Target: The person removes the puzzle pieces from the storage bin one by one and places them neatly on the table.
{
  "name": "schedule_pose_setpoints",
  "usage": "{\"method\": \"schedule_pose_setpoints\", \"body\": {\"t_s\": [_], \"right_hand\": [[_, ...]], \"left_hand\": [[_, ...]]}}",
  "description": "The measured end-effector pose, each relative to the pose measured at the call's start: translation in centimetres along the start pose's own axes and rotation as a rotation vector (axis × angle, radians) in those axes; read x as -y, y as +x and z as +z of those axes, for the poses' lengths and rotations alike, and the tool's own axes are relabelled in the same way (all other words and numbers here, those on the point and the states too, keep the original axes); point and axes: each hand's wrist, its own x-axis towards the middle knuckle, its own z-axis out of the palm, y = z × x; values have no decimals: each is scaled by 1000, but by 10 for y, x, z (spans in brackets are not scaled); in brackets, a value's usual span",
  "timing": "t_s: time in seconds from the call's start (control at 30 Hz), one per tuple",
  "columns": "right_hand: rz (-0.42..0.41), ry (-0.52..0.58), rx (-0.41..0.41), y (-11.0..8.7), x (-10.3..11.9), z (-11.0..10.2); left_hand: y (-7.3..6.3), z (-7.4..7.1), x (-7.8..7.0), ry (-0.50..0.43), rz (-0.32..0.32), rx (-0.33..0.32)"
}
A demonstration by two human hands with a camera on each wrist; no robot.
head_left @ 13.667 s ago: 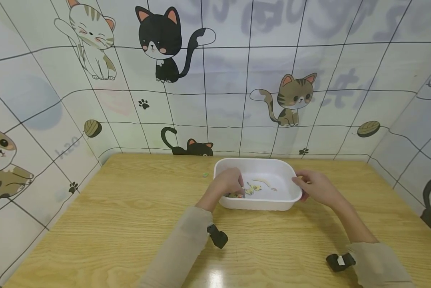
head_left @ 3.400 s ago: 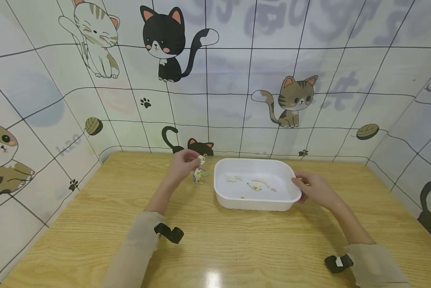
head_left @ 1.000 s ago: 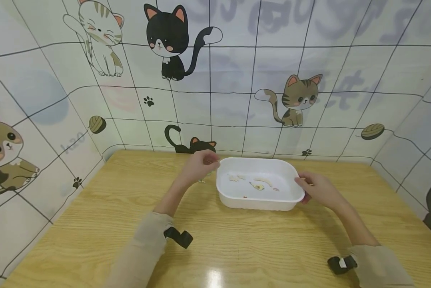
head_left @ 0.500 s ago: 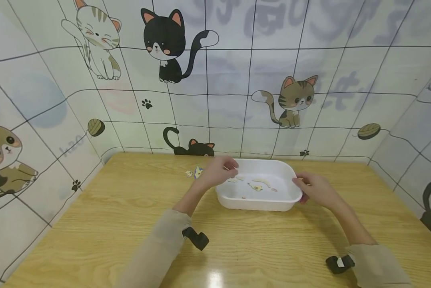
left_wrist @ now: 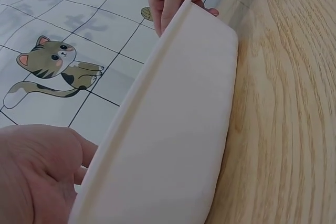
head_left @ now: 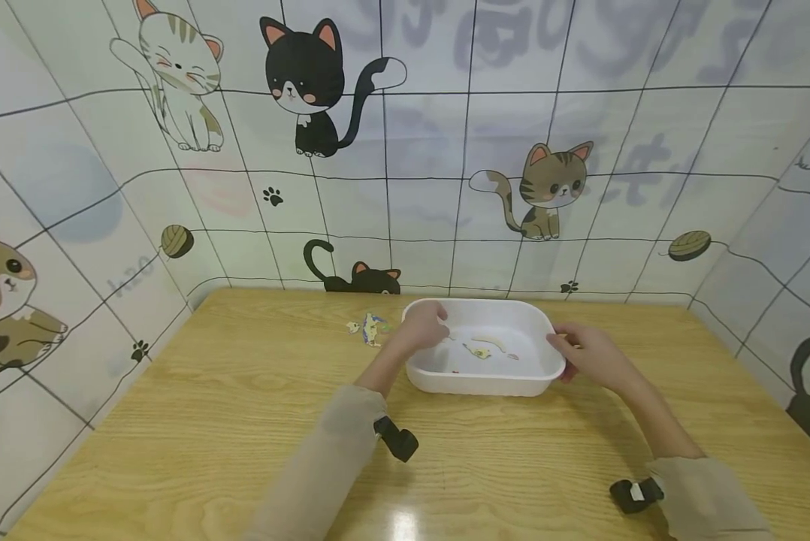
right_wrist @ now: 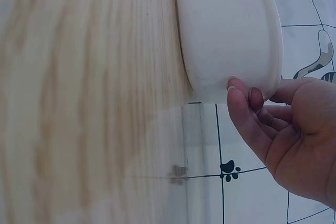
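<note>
My left hand (head_left: 424, 327) reaches over the left rim into a white plastic tray (head_left: 486, 385). Its fingertips are hidden, behind the tray wall in the left wrist view, beside a pale piece lying there. My right hand (right_wrist: 294, 129) grips the tray's right end, thumb over the rim and fingers underneath. In the tray lie a yellow flat piece with a dark round mark (head_left: 479, 352), a curved pale strip (head_left: 489, 340), a small pinkish piece (head_left: 513, 356) and a red bit (head_left: 455, 372). Left of the tray, a yellow-and-blue flat cut-out (head_left: 370, 329) lies near a small pale piece (head_left: 353, 327).
A tiny green piece (head_left: 386, 327) lies between the cut-out and the tray. The wood-grain table (head_left: 243, 421) ends at a cat-print backdrop (head_left: 432, 225) behind and at the sides. A dark camera (head_left: 397, 439) is strapped to my left wrist.
A patterned piece left the tray; the yellow-and-blue cut-out now lies on the table. The small pale piece my left hand held lies beside it. That hand moved right, into the tray.
</note>
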Motion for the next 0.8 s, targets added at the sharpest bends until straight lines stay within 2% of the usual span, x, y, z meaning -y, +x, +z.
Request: {"method": "schedule_pose_setpoints", "body": {"t_s": [0.23, 0.37, 0.8], "right_hand": [[-3, 11, 10, 1, 3, 1], [-7, 15, 10, 1, 4, 2], [12, 31, 13, 1, 1, 2]], "left_hand": [[4, 5, -4, 100, -41, -1], [3, 8, -4, 109, -81, -25], [6, 17, 2, -5, -89, -40]]}}
